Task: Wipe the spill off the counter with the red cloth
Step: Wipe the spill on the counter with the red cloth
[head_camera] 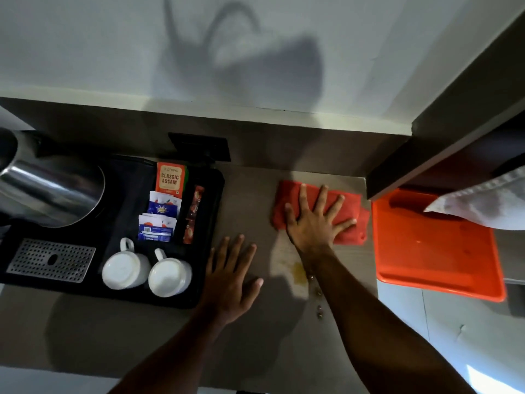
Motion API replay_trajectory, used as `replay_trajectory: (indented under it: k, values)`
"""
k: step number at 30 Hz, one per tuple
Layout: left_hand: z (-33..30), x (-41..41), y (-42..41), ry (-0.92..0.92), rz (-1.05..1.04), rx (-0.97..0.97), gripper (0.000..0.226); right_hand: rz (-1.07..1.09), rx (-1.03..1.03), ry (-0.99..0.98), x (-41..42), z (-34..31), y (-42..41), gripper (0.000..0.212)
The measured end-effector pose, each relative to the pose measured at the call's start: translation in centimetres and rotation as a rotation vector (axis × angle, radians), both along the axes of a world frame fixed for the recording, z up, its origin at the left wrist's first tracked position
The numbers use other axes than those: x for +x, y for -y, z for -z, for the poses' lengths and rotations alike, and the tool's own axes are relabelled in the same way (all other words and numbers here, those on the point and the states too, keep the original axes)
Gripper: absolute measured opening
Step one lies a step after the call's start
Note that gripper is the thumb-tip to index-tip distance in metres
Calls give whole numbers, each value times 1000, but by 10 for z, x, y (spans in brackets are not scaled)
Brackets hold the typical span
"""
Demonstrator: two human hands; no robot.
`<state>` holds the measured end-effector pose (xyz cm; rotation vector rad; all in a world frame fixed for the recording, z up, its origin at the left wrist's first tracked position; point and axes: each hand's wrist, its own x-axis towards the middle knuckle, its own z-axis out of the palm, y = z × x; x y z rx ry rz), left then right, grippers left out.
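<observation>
The red cloth point(289, 194) lies flat on the grey counter point(247, 200) near its back right corner. My right hand point(315, 220) presses on the cloth with the fingers spread, palm down. A yellowish spill point(298, 273) stains the counter just in front of the cloth, beside my right wrist, with a few small drops point(319, 309) nearer the front edge. My left hand point(230, 277) rests flat on the counter to the left of the spill, fingers apart, holding nothing.
A black tray point(211, 223) on the left holds a steel kettle point(54, 189), two upturned white cups point(125, 268), tea sachets point(170, 177) and a metal drip grate point(51, 260). An orange tray point(434, 251) sits off the counter's right edge under a dark shelf point(426, 155).
</observation>
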<state>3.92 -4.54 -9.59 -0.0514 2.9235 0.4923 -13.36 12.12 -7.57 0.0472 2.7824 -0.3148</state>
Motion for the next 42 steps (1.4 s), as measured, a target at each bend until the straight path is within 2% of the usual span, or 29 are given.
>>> replay_trajectory:
  k: [4, 5, 7, 11, 12, 14, 16, 17, 19, 21, 22, 23, 24, 25, 27, 28, 29, 31, 33, 34, 35, 36, 38, 39, 40, 42]
  values:
    - [1, 1, 2, 0, -4, 14, 78, -400, 101, -108, 35, 15, -15, 70]
    - [1, 1, 2, 1, -6, 18, 79, -421, 112, -114, 41, 16, -32, 71]
    - [3, 1, 2, -10, -6, 24, 79, -330, 109, -121, 24, 20, -51, 74]
    - [7, 2, 3, -45, -2, 17, 78, 2, 29, -77, -23, 20, 1, 76]
    - [7, 1, 3, -41, -4, 9, 78, -3, 20, -68, -20, 19, 16, 75]
    - [3, 2, 1, -35, -14, 3, 78, -199, 41, -78, 9, 18, 18, 73]
    - [2, 0, 0, -30, -16, 3, 78, -371, 76, -99, 37, 17, -13, 73]
    - [3, 0, 0, -28, -13, 4, 78, -357, 69, -82, 39, 14, -31, 74]
    - [4, 0, 1, -33, -11, -2, 78, -147, 76, -74, 19, 14, -44, 73]
    - [6, 2, 2, -35, -4, -13, 78, 194, 23, -64, -16, 12, -15, 74]
    - [6, 2, 3, -41, -2, -13, 78, 302, -12, -34, -27, 8, 11, 74]
    - [6, 2, 3, -50, -4, -10, 77, 322, -36, -41, -29, 6, 36, 73]
    - [5, 2, 3, -60, -7, -5, 77, 234, -39, -67, -21, 7, 56, 72]
    - [5, 2, 2, -69, -11, -4, 77, 58, -29, -90, -5, 9, 65, 71]
    - [4, 1, 0, -80, -15, -7, 77, -306, 38, -142, 23, 18, 39, 71]
    - [4, 2, 0, -81, -11, -6, 77, -385, 57, -152, 24, 20, 12, 71]
    - [4, 2, 0, -83, -9, -3, 77, -376, 70, -160, 17, 21, -13, 72]
    - [4, 2, 2, -88, -9, -7, 77, -183, 93, -180, -11, 22, -39, 73]
    - [3, 1, 1, -85, -12, -18, 76, 78, 63, -110, -32, 20, -17, 74]
    - [2, 1, 0, -81, -11, -19, 77, 102, 50, -103, -29, 16, -1, 73]
    - [1, 1, 0, -78, -11, -18, 77, 19, 40, -118, -17, 15, 7, 72]
    - [1, 2, 0, -76, -11, -17, 77, -161, 57, -140, 1, 18, 2, 71]
    - [2, 1, 1, -73, -12, -29, 78, -524, 127, -173, 31, 24, -49, 73]
    - [3, 1, 0, -73, -13, -33, 78, -587, 137, -193, 33, 25, -78, 75]
    - [4, 1, 0, -75, -13, -32, 78, -544, 142, -198, 26, 24, -93, 75]
    - [3, 1, 0, -77, -15, -22, 78, -197, 120, -176, 9, 21, -78, 76]
